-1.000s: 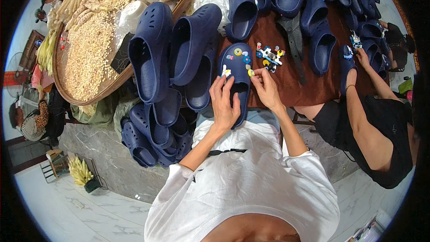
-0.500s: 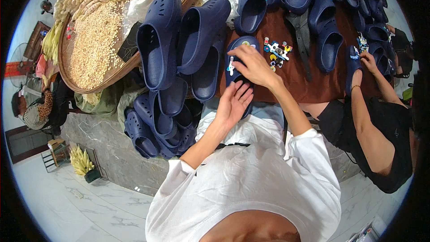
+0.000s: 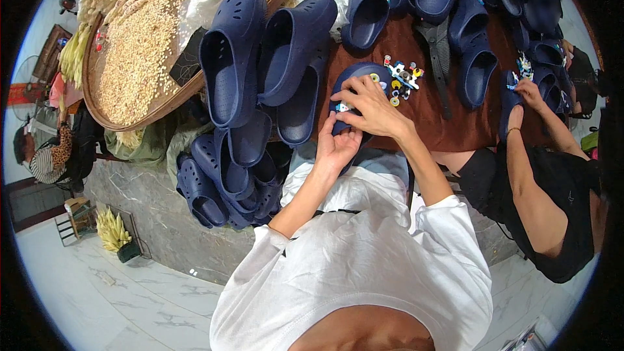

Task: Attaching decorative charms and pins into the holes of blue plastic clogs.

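A navy clog (image 3: 347,80) lies before me at the brown cloth's front edge, its toe pointing away. A yellow round charm (image 3: 375,78) and a small white-and-blue charm (image 3: 342,108) sit on its upper. My right hand (image 3: 377,109) reaches over the clog, bent fingers and thumb closing around the white-and-blue charm. Palm up, my left hand (image 3: 339,148) is at the clog's near left side, its curled fingers at the shoe opening and partly hidden under my right hand. To the right of the clog lies a pile of colourful charms (image 3: 404,78).
More navy clogs (image 3: 233,58) stand stacked at left, with others (image 3: 478,68) across the cloth (image 3: 448,131). A woven tray (image 3: 144,125) of pale kernels stands at far left. At right, a co-worker's hands (image 3: 530,93) handle another clog. A dark strap (image 3: 437,58) lies on the cloth.
My left hand has risen and its fingers have curled in against the clog. My right hand has shifted slightly right and down, its fingers now around the white-and-blue charm. The clog has tilted.
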The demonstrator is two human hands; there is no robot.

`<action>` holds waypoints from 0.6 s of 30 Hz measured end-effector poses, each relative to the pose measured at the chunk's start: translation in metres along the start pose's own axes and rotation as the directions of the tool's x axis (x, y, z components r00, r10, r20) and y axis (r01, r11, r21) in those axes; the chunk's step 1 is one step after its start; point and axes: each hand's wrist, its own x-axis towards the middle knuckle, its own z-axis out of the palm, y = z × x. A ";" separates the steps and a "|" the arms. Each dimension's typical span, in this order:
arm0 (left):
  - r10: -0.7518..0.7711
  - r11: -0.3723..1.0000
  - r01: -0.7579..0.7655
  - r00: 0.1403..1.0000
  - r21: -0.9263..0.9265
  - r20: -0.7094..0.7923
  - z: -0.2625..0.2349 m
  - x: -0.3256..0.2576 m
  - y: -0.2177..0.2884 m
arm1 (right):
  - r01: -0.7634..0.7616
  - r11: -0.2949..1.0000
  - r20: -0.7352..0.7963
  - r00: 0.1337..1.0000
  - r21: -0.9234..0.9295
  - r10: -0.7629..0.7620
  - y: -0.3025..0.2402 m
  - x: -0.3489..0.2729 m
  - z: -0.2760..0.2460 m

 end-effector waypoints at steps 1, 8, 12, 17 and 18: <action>-0.003 1.000 0.003 1.000 0.000 -0.005 -0.001 0.000 0.001 | 0.032 0.999 -0.060 0.998 -0.010 -0.032 -0.001 -0.001 0.002; 0.034 0.999 -0.034 0.999 0.015 0.032 -0.004 0.002 0.002 | -0.038 0.992 -0.013 0.999 0.119 0.039 0.004 0.005 0.006; 0.073 0.995 -0.075 0.997 0.066 0.030 0.006 -0.006 -0.004 | -0.010 0.993 -0.104 0.994 0.118 0.022 0.001 0.003 0.008; 0.031 0.999 -0.031 1.000 -0.017 -0.005 0.007 0.000 0.007 | -0.041 0.944 -0.268 0.954 0.326 0.134 0.005 0.007 0.002; 0.056 0.998 -0.056 0.998 0.024 -0.013 0.010 -0.004 0.003 | -0.064 0.924 -0.287 0.940 0.378 0.183 0.001 0.001 0.000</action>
